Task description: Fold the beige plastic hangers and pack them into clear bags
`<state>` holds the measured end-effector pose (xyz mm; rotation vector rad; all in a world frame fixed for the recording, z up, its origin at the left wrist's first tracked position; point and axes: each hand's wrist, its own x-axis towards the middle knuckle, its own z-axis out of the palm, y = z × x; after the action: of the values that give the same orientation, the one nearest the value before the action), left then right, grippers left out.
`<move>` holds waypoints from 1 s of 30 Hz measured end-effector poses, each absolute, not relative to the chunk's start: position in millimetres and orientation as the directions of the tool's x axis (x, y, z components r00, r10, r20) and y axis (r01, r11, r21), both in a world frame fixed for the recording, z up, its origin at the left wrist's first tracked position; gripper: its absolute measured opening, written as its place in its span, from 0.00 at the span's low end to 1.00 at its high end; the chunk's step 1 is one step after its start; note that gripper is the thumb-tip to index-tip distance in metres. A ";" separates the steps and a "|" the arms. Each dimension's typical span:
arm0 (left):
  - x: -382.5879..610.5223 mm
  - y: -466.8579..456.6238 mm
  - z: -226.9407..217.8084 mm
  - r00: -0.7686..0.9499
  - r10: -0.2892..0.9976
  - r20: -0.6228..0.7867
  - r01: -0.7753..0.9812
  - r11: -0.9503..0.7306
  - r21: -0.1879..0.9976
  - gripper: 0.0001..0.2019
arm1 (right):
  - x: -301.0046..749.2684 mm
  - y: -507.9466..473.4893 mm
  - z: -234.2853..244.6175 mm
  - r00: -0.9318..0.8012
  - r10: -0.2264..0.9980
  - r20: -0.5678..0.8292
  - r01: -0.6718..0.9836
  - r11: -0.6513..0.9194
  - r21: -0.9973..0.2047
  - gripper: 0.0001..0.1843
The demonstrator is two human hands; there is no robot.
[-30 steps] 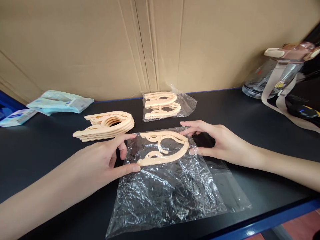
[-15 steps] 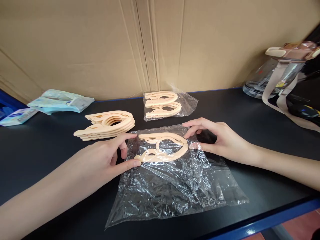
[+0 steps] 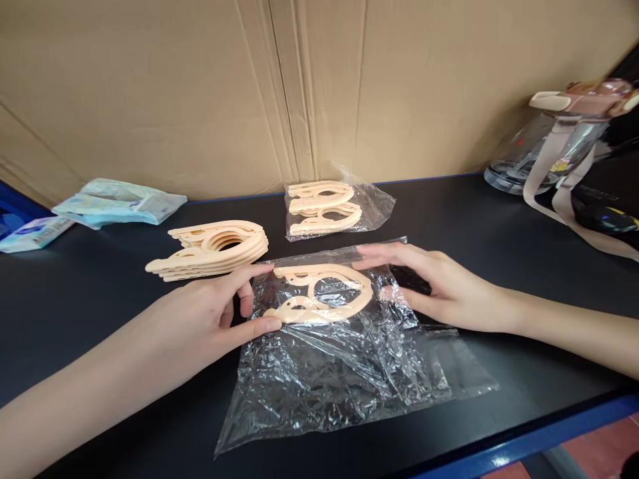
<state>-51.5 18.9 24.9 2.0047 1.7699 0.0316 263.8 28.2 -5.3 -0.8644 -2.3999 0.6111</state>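
Note:
A beige plastic folding hanger (image 3: 344,311), folded up, lies in a clear plastic bag (image 3: 319,386) spread on the black table. My left hand (image 3: 234,303) grips the hanger's left end across its width, index finger at the upper corner and thumb at the lower one. At the opposite end, my right hand (image 3: 424,283) is open, thumb and index finger apart around the rounded tip. Its fingertips are at the bag's upper right edge and partly seen through the film; whether they are inside it I cannot tell.
Left of the bag sits a stack of folded hangers (image 3: 214,249). Behind it lie bagged hangers (image 3: 327,206). A blue tissue pack (image 3: 120,203) is at the far left, a strapped water bottle (image 3: 574,133) at the right. Cardboard (image 3: 174,100) stands along the back.
My right fingers have spread and come slightly off the hanger's tip, lifting the bag's upper right edge. The hanger has shifted a little left; my left hand has stayed in place.

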 end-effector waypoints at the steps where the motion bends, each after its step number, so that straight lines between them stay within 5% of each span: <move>1: -50.8 18.9 25.2 0.171 0.945 -0.280 0.932 -0.063 0.357 0.45 | 263.6 27.3 -4.5 -0.625 0.698 0.349 0.452 0.689 -0.567 0.23; 6: -47.9 20.3 25.6 0.196 0.945 -0.262 0.926 -0.091 0.366 0.45 | 263.6 25.7 -2.2 -0.628 0.680 0.379 0.399 0.699 -0.593 0.13; 16: -51.3 18.8 23.8 0.226 0.947 -0.230 0.933 -0.143 0.330 0.41 | 262.6 26.4 0.1 -0.704 0.644 0.299 0.310 0.658 -0.687 0.20; 30: -51.3 19.6 23.1 0.252 0.941 -0.227 0.929 -0.169 0.328 0.37 | 265.4 27.6 -4.0 -0.769 0.557 0.313 0.275 0.731 -0.625 0.26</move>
<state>-51.3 19.6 23.1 2.1334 1.7065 0.0399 265.4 27.6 -4.0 -0.6318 -2.4434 0.7750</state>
